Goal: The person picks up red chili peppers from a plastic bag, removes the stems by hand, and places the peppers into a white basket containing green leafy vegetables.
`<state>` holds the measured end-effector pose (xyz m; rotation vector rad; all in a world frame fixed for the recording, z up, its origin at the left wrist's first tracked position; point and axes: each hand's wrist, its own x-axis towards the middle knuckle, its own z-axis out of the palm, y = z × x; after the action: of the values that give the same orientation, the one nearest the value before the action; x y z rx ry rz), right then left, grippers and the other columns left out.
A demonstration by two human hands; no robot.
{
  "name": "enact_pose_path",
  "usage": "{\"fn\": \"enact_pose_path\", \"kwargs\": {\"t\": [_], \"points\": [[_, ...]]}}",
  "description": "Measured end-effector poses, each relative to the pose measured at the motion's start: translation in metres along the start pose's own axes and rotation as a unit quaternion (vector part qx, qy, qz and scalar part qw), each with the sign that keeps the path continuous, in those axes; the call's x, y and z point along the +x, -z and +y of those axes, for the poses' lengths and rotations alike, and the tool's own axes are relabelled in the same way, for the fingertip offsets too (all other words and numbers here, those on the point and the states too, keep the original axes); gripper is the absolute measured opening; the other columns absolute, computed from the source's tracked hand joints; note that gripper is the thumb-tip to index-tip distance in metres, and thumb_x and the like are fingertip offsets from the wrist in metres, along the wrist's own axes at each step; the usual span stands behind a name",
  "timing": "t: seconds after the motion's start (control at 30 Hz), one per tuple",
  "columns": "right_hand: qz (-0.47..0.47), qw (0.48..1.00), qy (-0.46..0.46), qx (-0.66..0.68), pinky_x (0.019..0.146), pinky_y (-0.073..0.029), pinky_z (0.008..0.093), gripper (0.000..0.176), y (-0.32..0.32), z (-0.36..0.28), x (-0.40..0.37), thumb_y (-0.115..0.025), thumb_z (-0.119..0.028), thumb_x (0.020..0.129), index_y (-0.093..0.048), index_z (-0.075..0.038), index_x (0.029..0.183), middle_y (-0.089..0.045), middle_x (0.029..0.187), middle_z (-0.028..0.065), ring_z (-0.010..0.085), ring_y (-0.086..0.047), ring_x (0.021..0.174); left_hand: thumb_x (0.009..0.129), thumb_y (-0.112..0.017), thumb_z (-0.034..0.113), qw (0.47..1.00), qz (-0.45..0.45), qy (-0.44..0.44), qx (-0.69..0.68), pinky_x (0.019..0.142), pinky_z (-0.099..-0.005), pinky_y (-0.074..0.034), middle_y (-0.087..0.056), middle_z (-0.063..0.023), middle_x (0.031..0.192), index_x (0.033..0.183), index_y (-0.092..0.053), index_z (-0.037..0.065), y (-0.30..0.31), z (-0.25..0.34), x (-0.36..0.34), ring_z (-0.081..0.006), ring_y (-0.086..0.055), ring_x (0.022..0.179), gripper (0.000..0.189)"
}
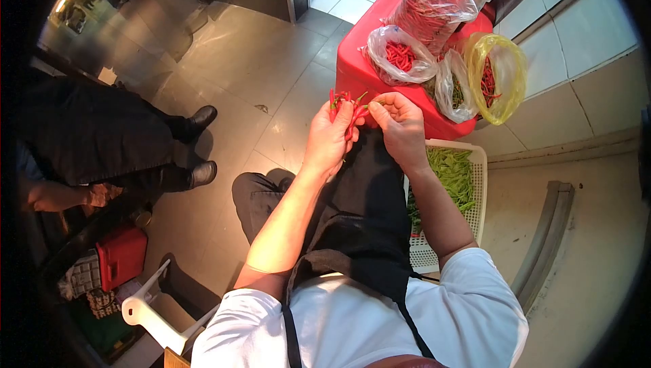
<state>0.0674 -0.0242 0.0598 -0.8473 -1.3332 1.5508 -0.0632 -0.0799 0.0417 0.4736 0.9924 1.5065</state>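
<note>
Several red chili peppers (349, 112) are bunched in my left hand (328, 139), whose fingers are wrapped round them. Close on its right, my right hand (400, 120) pinches the green stem end of a chili at the edge of the bunch. Both hands are above my lap, in front of the red stool-like surface (352, 63). On that surface, an open clear bag (401, 63) holds red chilies, and a yellow-rimmed bag (505, 63) beside it holds more.
A white basket (480, 192) of green chilies (453, 175) stands right of my legs, by the wall. To the left is another person in dark clothes and black shoes (201, 118). A red container (122, 257) and a white chair part (146, 314) are at the lower left.
</note>
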Motion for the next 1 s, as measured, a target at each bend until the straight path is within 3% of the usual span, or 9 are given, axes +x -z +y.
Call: {"fn": "enact_pose_path", "kwargs": {"t": [0.13, 0.23, 0.37, 0.47, 0.67, 0.77, 0.83, 1.0], "points": [[-0.004, 1.000, 0.007, -0.020, 0.068, -0.047, 0.0202, 0.011, -0.003, 0.003, -0.002, -0.062, -0.006, 0.091, -0.061, 0.003, 0.097, -0.066, 0.083, 0.0045, 0.0064, -0.060, 0.074, 0.096, -0.060, 0.031, 1.000, 0.007, -0.023, 0.003, 0.040, -0.0184, -0.034, -0.062, -0.0029, 0.078, 0.103, -0.052, 0.007, -0.002, -0.001, 0.000, -0.0056, -0.048, 0.052, 0.027], [-0.041, 0.993, -0.102, 0.031, 0.062, -0.043, 0.0183, 0.013, 0.011, 0.003, 0.003, -0.063, -0.011, 0.092, -0.063, 0.000, 0.098, -0.066, 0.084, 0.0027, 0.0037, -0.055, 0.069, 0.095, -0.062, 0.029, 0.999, 0.013, -0.039, 0.014, 0.041, -0.0186, -0.033, -0.062, -0.0023, 0.079, 0.103, -0.052, 0.007, -0.001, 0.002, 0.001, -0.0049, -0.046, 0.052, 0.025], [-0.057, 0.993, -0.103, 0.028, 0.059, -0.039, 0.0172, 0.016, 0.011, 0.003, 0.003, -0.063, -0.016, 0.092, -0.063, -0.001, 0.098, -0.065, 0.082, 0.0004, 0.0027, -0.051, 0.065, 0.094, -0.063, 0.026, 0.997, 0.022, -0.067, 0.025, 0.041, -0.0181, -0.032, -0.059, 0.0002, 0.077, 0.103, -0.052, 0.007, -0.003, 0.004, 0.001, -0.0040, -0.044, 0.052, 0.024], [-0.064, 0.991, -0.117, 0.023, 0.059, -0.040, 0.0177, 0.016, 0.013, 0.001, 0.003, -0.064, -0.016, 0.092, -0.063, -0.002, 0.098, -0.064, 0.081, -0.0003, 0.0032, -0.052, 0.066, 0.094, -0.063, 0.014, 0.994, 0.019, -0.095, 0.050, 0.060, -0.0184, -0.043, -0.062, 0.0017, 0.087, 0.107, -0.055, 0.005, -0.003, 0.005, 0.000, -0.0038, -0.053, 0.069, 0.018], [-0.080, 0.968, -0.182, 0.151, 0.059, -0.041, 0.0190, 0.013, 0.014, 0.002, 0.001, -0.065, -0.016, 0.091, -0.062, -0.004, 0.096, -0.063, 0.082, 0.0001, 0.0042, -0.052, 0.065, 0.095, -0.062, 0.014, 0.993, 0.018, -0.113, 0.042, 0.060, -0.0191, -0.043, -0.061, 0.0015, 0.087, 0.107, -0.054, 0.004, 0.002, 0.001, 0.000, -0.0042, -0.054, 0.069, 0.018], [-0.071, 0.970, -0.175, 0.154, 0.059, -0.041, 0.0196, 0.013, 0.015, 0.012, 0.001, -0.065, -0.016, 0.090, -0.061, -0.005, 0.097, -0.063, 0.083, 0.0006, 0.0051, -0.052, 0.065, 0.095, -0.062, 0.024, 0.986, 0.037, -0.145, 0.066, 0.042, -0.0187, -0.031, -0.051, 0.0040, 0.070, 0.103, -0.052, 0.008, -0.001, -0.003, 0.003, -0.0035, -0.043, 0.052, 0.021], [-0.066, 0.978, -0.158, 0.123, 0.060, -0.042, 0.0209, 0.014, 0.015, 0.014, 0.000, -0.065, -0.016, 0.091, -0.061, -0.005, 0.097, -0.063, 0.084, 0.0010, 0.0062, -0.053, 0.066, 0.096, -0.061, 0.025, 0.982, 0.044, -0.168, 0.080, 0.042, -0.0187, -0.032, -0.051, 0.0036, 0.070, 0.103, -0.052, 0.008, 0.001, -0.007, 0.007, -0.0037, -0.042, 0.051, 0.021], [-0.099, 0.911, -0.264, 0.301, 0.061, -0.045, 0.0238, 0.013, 0.015, 0.013, -0.003, -0.063, -0.018, 0.091, -0.061, -0.006, 0.096, -0.063, 0.082, 0.0015, 0.0103, -0.057, 0.067, 0.096, -0.061, 0.026, 0.991, 0.022, -0.126, 0.046, 0.042, -0.0190, -0.033, -0.051, 0.0028, 0.071, 0.103, -0.051, 0.009, -0.002, -0.001, 0.005, -0.0041, -0.043, 0.052, 0.021]]}}
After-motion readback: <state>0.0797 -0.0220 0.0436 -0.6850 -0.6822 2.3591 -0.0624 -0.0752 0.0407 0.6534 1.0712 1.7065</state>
